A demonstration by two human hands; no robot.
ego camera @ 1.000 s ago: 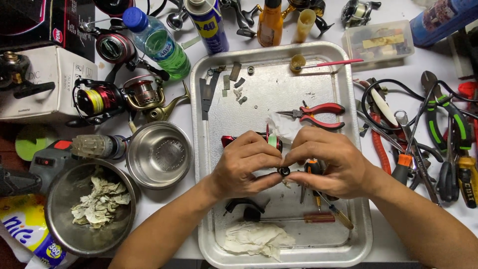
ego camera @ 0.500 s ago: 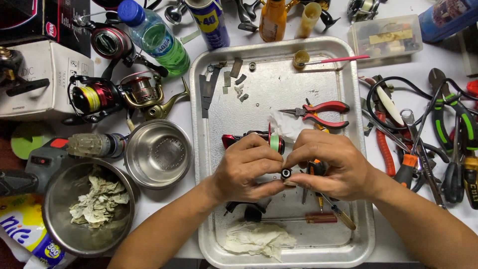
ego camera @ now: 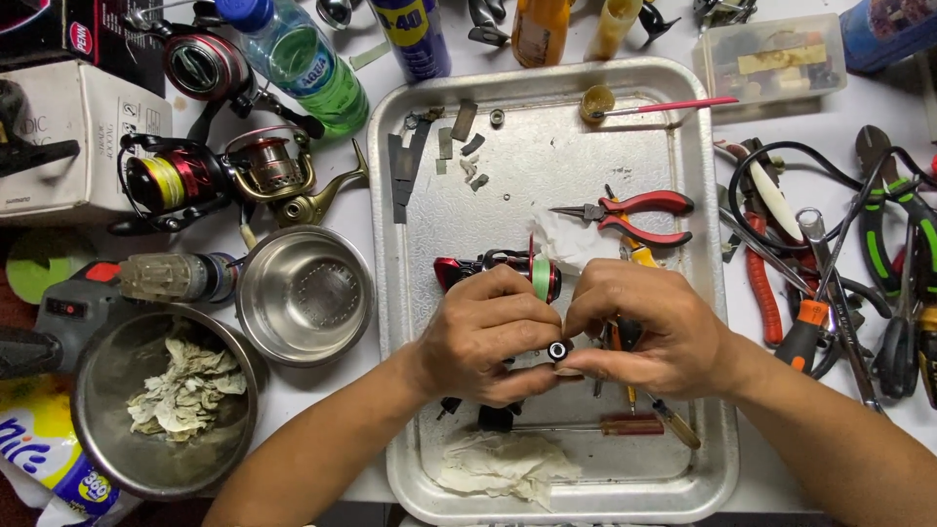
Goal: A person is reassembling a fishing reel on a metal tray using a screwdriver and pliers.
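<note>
Black round part (ego camera: 558,350) pinched between both hands' fingertips.

White table (ego camera: 547,39), packed edge to edge. A big metal tray (ego camera: 708,429) sits square in the middle. Left of it, 2 steel bowls: the empty one (ego camera: 305,295) touches the tray, the larger one (ego camera: 161,415) holds crumpled paper scraps. Above them lie 2 fishing reels (ego camera: 220,176), a green bottle (ego camera: 307,63) and a white box (ego camera: 78,137). Right of the tray, pliers and cutters (ego camera: 878,244) lie tangled together, with a clear plastic box (ego camera: 771,59) above them.
</note>
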